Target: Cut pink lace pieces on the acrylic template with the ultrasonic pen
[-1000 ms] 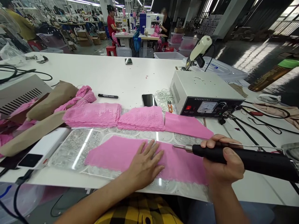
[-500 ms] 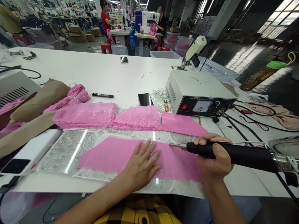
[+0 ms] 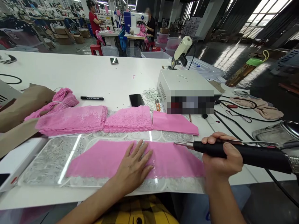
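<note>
A pink fabric piece (image 3: 98, 158) with slanted ends and a scalloped near edge lies flat on a clear patterned mat (image 3: 44, 161). Pressed flat on its middle is my left hand (image 3: 134, 168), fingers spread. My right hand (image 3: 221, 155) wraps around the thick black handle of a corded hand tool with a thin metal tip (image 3: 254, 155). The tip points left and rests at or just above the fabric's far edge, right of my left hand. Whether it touches the cloth I cannot tell.
Behind the mat lie pink lace stacks (image 3: 128, 119) and a plain pink stack (image 3: 175, 123). A grey power box (image 3: 184, 81), a phone (image 3: 136, 100), orange-handled snips (image 3: 158, 105) and a marker (image 3: 92, 98) sit beyond. Black cables (image 3: 233, 124) cross the right side; brown paper (image 3: 25, 99) lies left.
My right hand has moved the tool's tip rightward along the fabric's far edge. My left hand stays flat on the cloth. The camera view has turned slightly right.
</note>
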The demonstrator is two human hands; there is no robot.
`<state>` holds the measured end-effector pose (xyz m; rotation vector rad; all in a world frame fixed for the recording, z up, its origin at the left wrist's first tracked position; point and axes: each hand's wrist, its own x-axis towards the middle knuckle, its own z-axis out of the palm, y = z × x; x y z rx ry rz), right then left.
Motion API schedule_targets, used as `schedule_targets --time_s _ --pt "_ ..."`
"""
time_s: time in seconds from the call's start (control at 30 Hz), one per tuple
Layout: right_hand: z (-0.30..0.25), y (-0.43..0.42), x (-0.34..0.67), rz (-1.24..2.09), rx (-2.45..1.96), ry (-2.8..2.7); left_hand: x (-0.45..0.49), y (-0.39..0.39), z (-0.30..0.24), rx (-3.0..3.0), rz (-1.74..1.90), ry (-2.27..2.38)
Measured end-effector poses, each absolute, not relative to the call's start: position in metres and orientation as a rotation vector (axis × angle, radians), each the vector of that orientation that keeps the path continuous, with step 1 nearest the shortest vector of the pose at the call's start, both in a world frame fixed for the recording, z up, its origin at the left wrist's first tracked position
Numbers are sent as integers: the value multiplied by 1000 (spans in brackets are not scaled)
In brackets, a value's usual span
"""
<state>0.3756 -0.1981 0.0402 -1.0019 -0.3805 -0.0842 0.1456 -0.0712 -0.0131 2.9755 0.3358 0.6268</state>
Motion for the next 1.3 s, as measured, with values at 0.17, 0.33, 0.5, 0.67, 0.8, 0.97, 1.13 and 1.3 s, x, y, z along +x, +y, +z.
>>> schedule_targets --time_s 0.17,0.33,0.5,0.67,0.8,0.97,1.13,1.3 --pt "37 -195 371 -28 -998 -413 145 -71 -12 2977 628 338" --pt "38 -195 371 -33 -1018 -438 145 -71 -13 2976 619 339" --pt "41 -199 379 -102 -1015 -371 146 -71 -6 3000 604 275" --pt "40 -210 391 -167 -1015 -311 163 -84 8 3034 557 123" --pt "38 -219 398 -189 -1014 -306 194 -99 7 3060 505 41" --pt "38 -226 401 -220 -983 -297 224 -111 -2 3067 390 -25" --pt "37 -226 402 -225 -979 -259 233 -116 -3 3053 330 15" --pt "35 -224 401 -184 -964 -222 232 -117 -3 3033 336 29"
